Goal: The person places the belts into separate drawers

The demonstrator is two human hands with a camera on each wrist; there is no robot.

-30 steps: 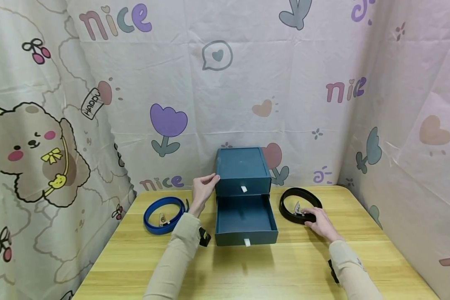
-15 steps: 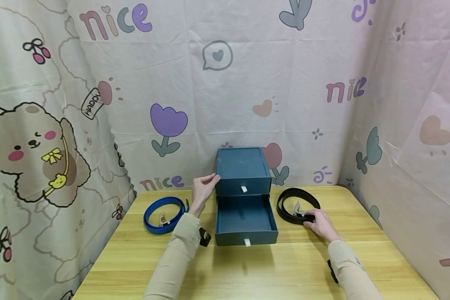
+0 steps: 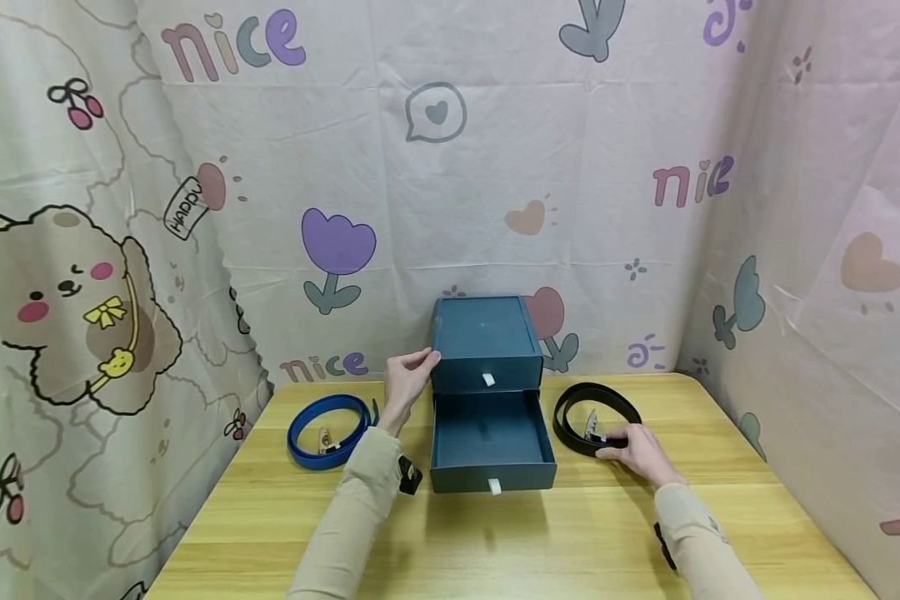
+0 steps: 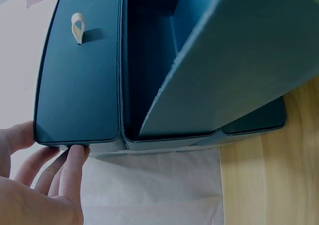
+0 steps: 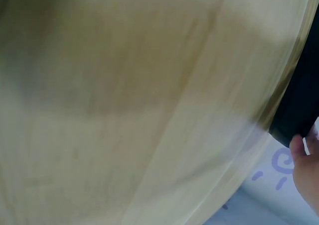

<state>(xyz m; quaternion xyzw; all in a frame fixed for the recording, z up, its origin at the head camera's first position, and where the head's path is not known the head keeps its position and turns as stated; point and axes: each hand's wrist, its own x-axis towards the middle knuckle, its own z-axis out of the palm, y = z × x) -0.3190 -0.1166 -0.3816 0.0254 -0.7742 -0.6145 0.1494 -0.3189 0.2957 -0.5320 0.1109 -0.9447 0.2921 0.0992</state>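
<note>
A dark teal two-drawer box (image 3: 486,329) stands mid-table, its lower drawer (image 3: 492,477) pulled out with nothing inside and its upper drawer closed. At the box's upper left front corner, my left hand (image 3: 407,379) holds on, thumb at the top edge and fingertips (image 4: 76,153) against the side. To the right of the box lies a coiled black belt (image 3: 570,440) with a silver buckle (image 3: 592,426). My right hand (image 3: 642,454) pinches the near side of its coil, thumb in front; the right wrist view shows only part of the belt (image 5: 299,90) and hand.
A coiled blue belt (image 3: 295,442) with a gold-toned buckle (image 3: 325,440) lies on the wooden table (image 3: 480,550), left of the box. White pull tabs stick out from both drawer fronts. A printed cloth (image 3: 450,192) hangs behind and at both sides.
My right hand has shifted slightly left and toward me, and the black belt has moved a little with it. My left hand and the box stay put.
</note>
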